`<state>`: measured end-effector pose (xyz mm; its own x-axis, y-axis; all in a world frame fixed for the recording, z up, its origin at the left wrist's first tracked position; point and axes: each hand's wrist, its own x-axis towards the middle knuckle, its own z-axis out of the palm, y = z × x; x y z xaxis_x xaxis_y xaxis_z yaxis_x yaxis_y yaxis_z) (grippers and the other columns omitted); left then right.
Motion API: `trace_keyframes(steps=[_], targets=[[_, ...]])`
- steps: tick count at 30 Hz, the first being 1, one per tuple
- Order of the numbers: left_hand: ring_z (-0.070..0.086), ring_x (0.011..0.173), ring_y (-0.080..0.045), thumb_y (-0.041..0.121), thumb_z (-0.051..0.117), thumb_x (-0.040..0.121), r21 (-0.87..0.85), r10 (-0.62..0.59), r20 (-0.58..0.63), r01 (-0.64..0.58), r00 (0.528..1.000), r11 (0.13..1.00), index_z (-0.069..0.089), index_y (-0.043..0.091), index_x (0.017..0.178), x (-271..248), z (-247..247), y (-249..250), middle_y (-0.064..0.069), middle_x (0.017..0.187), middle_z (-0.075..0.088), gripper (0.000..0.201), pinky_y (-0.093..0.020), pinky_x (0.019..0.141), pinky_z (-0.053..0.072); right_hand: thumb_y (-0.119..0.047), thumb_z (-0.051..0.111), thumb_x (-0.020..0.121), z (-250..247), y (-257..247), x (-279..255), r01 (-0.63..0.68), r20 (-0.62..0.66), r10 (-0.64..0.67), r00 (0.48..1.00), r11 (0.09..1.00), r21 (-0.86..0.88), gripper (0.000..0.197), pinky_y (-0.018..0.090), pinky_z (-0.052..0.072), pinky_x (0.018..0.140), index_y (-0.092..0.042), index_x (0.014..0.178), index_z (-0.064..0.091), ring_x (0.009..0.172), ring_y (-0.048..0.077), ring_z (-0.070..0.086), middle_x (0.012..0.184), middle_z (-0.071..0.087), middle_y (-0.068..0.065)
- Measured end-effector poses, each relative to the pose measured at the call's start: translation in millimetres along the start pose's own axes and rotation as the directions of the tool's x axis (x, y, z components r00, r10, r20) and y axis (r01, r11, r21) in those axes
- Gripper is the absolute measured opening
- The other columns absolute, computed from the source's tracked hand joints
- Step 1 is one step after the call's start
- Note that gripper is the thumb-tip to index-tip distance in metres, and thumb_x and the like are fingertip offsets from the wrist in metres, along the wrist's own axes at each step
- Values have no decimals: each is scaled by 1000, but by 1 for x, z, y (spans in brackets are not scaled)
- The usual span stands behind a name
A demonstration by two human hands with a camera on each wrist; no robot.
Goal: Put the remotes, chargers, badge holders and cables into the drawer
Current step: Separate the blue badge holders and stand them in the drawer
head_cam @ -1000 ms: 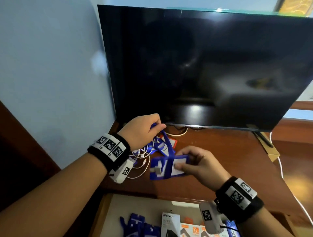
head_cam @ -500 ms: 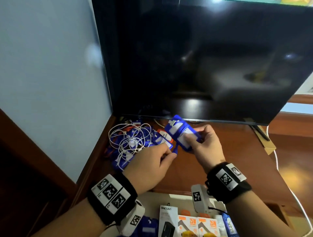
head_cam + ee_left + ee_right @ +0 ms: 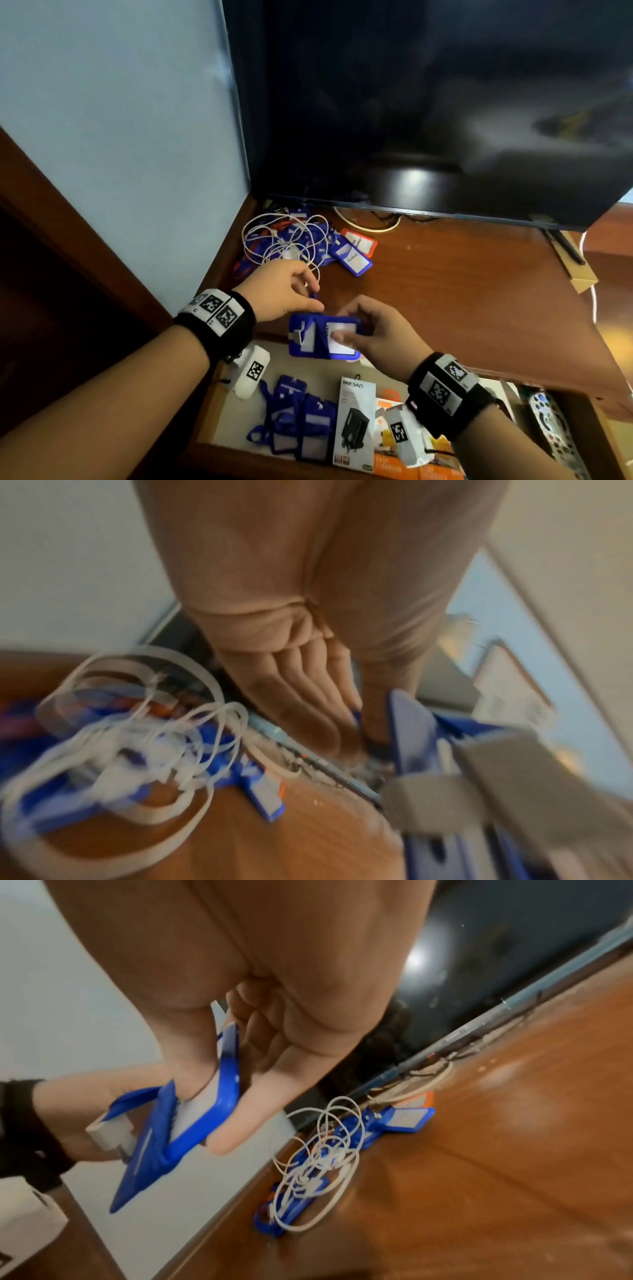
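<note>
a: step? 
b: right hand (image 3: pixel 373 334) pinches a blue badge holder (image 3: pixel 322 337) above the open drawer (image 3: pixel 219 416); left hand (image 3: pixel 281 291) pinches its strap
a: next?
b: probably lower it in beside the near-left holders

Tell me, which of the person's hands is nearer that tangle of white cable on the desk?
The left. The left hand hovers at the near edge of the white cable tangle, its fingers almost on the loops. The right hand is farther back toward the person, holding a blue badge holder over the drawer's edge.

"ONESAM" on charger box (image 3: pixel 356 421)
</note>
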<state>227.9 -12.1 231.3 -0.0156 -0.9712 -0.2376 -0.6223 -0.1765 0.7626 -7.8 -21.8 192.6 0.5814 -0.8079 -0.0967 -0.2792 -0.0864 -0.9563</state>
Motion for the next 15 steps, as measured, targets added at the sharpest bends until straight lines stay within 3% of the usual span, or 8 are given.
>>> trace_keyframes(steps=[2, 4, 7, 10, 13, 15], targets=[[73, 74, -16, 13, 90, 78, -186, -105, 133, 129, 986, 974, 74, 11, 94, 1, 9, -20, -7, 81, 78, 22, -30, 72, 60, -5, 81, 85, 6, 9, -3, -33, 4, 32, 999, 998, 60, 20, 20, 48, 64, -13, 90, 64, 65, 7, 57, 73, 67, -6], [71, 78, -20, 3, 80, 85, -391, -177, 284, 282, 943, 876, 74, 7, 99, -1, 21, -39, -12, 86, 77, 16, -32, 72, 59, -1, 81, 84, 13, 19, -6, -54, -20, 57, 998, 989, 139, 21, 19, 46, 61, -12, 89, 63, 62, 8, 53, 72, 64, -5], [71, 83, -21, 1, 71, 86, -714, -186, 376, 411, 908, 567, 69, 6, 112, -10, 39, -61, -13, 98, 75, 27, -32, 75, 59, 1, 79, 84, 20, 30, -9, -74, -75, 97, 992, 961, 267, 22, 22, 47, 58, -8, 90, 61, 60, 9, 53, 70, 64, -1], [75, 82, -20, -2, 65, 83, -868, -211, 366, 414, 907, 275, 64, -1, 126, -20, 53, -71, -16, 105, 74, 43, -29, 74, 62, -2, 80, 85, 26, 38, -10, -101, -131, 163, 978, 916, 388, 23, 31, 53, 59, -6, 92, 58, 68, 18, 62, 78, 68, 9], [76, 80, -17, -3, 62, 80, -928, -227, 298, 337, 927, 160, 66, 0, 119, -29, 63, -71, -15, 102, 76, 40, -25, 72, 63, -1, 77, 87, 37, 44, -8, -137, -168, 263, 950, 835, 533, 24, 37, 58, 58, -9, 91, 54, 72, 27, 67, 88, 67, 21], [75, 81, -18, -6, 56, 88, -948, -227, 242, 280, 943, 151, 67, -1, 119, -34, 67, -67, -17, 105, 75, 32, -25, 74, 62, 3, 70, 90, 45, 45, -6, -168, -175, 340, 924, 771, 615, 23, 44, 61, 59, -6, 93, 49, 73, 32, 70, 92, 69, 25]])
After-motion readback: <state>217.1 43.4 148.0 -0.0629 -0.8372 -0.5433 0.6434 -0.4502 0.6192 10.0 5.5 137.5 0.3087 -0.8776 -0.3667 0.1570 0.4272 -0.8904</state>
